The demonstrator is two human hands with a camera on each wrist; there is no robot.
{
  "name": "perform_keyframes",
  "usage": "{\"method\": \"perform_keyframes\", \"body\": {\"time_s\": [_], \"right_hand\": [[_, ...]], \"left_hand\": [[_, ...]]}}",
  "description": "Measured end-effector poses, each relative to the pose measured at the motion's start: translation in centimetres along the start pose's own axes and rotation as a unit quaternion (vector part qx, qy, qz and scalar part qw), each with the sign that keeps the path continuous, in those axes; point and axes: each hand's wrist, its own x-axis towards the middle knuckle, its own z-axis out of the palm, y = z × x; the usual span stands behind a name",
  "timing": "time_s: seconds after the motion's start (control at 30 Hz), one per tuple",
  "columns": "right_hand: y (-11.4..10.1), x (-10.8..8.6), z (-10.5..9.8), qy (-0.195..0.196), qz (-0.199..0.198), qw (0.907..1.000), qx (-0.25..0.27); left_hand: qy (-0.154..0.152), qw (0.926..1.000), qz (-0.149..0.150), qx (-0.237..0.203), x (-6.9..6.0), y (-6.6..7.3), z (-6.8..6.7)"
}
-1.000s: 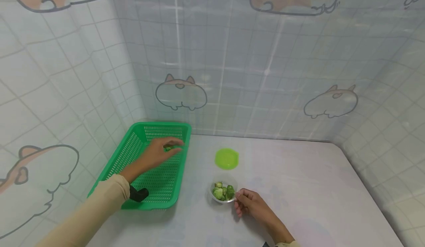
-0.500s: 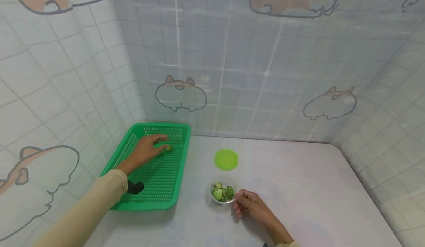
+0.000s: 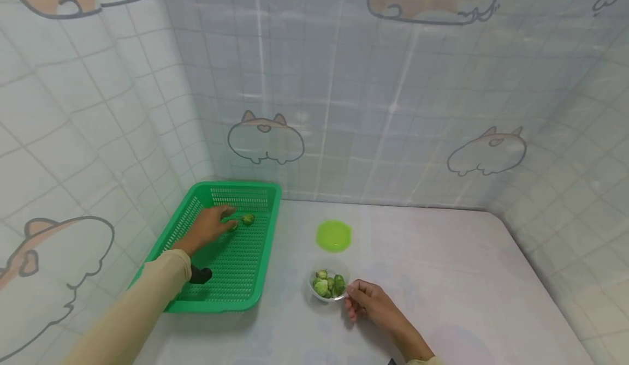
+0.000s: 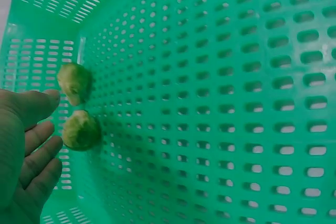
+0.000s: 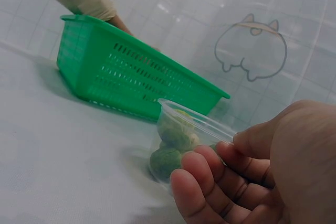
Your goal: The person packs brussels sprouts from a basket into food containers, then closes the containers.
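Inside the green plastic basket (image 3: 262, 277), my left hand (image 3: 207, 226) reaches over the bottom with thumb and fingers apart. Two Brussels sprouts lie near its fingertips: one sprout (image 4: 73, 82) by the thumb, the other sprout (image 4: 81, 131) just beyond the fingers. Neither is gripped. My right hand (image 3: 372, 303) pinches the rim of a clear plastic cup (image 5: 202, 119) between thumb and forefinger. The cup stands upright on the table, with several Brussels sprouts (image 3: 321, 287) in it.
A round, bright green lid-like disc (image 3: 333, 236) lies on the white table (image 3: 422, 256) behind the cup. Tile-patterned sheeting (image 3: 354, 108) with cartoon animals rises behind the table and at both sides. The basket's raised walls surround the left hand.
My left hand has drawn back to the left within the basket, and the sprouts it covered show more fully. My right hand stays at the cup.
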Motion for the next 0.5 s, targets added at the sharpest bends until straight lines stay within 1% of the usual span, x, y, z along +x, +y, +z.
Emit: {"method": "perform_keyframes", "body": {"time_s": [0.13, 0.37, 0.5], "right_hand": [[0.2, 0.1, 0.0, -0.001, -0.002, 1.0, 0.003], [0.2, 0.1, 0.0, -0.002, 0.0, 1.0, 0.008], [0.2, 0.1, 0.0, 0.0, -0.001, 1.0, 0.007]], "left_hand": [[-0.012, 0.9998, -0.014, 0.004, -0.2, -0.5, 0.2], [-0.007, 0.999, -0.017, 0.04, -0.3, -1.6, 0.9], [-0.001, 0.9992, -0.021, 0.035, -0.4, -1.9, 1.2]]}}
